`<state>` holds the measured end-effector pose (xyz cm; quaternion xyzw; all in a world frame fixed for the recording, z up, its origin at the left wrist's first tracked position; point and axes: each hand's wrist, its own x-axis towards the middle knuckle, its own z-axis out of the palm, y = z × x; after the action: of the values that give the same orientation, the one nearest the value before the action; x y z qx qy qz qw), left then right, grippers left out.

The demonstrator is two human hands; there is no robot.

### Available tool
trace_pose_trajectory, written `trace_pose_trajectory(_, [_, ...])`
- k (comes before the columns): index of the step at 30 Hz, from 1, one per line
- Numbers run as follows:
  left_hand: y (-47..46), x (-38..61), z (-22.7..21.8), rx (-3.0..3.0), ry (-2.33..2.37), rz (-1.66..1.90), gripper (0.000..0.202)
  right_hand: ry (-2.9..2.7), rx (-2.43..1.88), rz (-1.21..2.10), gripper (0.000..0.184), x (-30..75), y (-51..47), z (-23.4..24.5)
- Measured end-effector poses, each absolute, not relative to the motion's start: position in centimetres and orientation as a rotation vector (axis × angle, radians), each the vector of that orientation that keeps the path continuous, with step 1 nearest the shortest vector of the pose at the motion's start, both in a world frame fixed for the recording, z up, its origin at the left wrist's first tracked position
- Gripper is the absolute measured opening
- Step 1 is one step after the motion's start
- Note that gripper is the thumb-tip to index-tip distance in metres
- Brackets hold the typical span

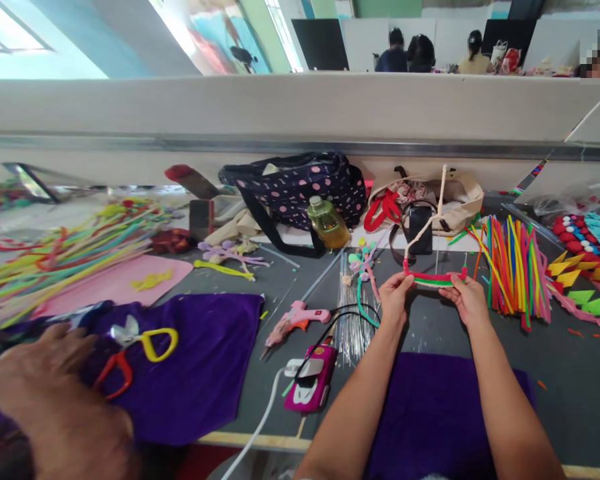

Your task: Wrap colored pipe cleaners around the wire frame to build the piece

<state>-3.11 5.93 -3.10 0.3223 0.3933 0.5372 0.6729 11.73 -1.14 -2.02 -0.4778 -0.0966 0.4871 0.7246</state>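
Both my hands hold up a small curved band of pipe cleaners (pixel 434 279), red, white and green, over the grey table (pixel 570 380). My left hand (pixel 395 297) pinches its left end. My right hand (pixel 467 300) pinches its right end. A white twisted pipe cleaner (pixel 433 213) rises from the band in a tall loop. A purple cloth (pixel 430 413) lies under my forearms.
A bundle of coloured pipe cleaners (pixel 510 270) lies right of my hands. A pink glue gun (pixel 295 319), a pink car-shaped device (pixel 311 381), thin wires (pixel 353 313), a bottle (pixel 329 223) and a dotted bag (pixel 300 187) sit left. Another person's hand (pixel 50 393) rests by scissors (pixel 140 350) on purple cloth.
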Motion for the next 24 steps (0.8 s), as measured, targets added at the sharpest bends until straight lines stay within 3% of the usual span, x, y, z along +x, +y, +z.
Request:
trace_pose_trajectory(10, [6.0,-3.6,-2.5,0.718,0.865,1.076,0.036,-0.272,-1.059,1.072,0.034,12.3,-1.5,-1.8])
trace_pose_trajectory(18, [5.8,-3.4,-2.8,0.781,0.932,1.182,0.031,-0.246,-1.137,0.956,0.036,12.2,-0.9,-2.3])
trace_pose_trajectory(24, [5.6,-3.4,-2.7,0.781,0.931,0.998,0.035,-0.244,-1.146,0.941,0.039,12.9,-1.1,-2.0])
